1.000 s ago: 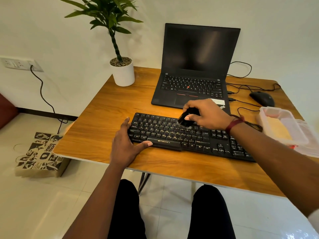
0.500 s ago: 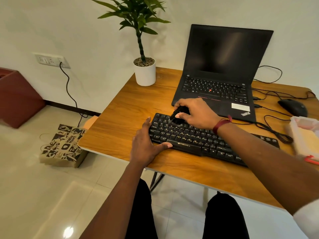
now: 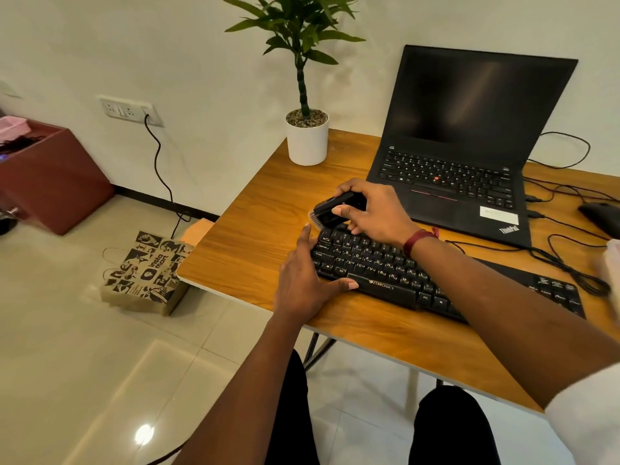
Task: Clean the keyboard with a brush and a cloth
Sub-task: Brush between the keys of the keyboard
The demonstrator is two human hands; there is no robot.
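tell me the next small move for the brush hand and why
Probably lower the small black brush onto the top-left keys and sweep rightwards: the right hand grips it tilted over the far-left corner of the black plastic keyboard, which the left hand steadies at its left end.

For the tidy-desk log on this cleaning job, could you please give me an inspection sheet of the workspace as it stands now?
Surface: wooden table, no spills seen.
Job's things: black keyboard near the front edge; brush at its far-left corner; no cloth seen.
Clutter: open laptop, potted plant, mouse, a blurred pale thing at the right edge.
Hands: left hand rests open at the keyboard's left end; right hand grips the brush.
Cables: black cables tangled right of the keyboard; cord from wall socket.
Surroundings: printed paper bag and reddish box on the floor.
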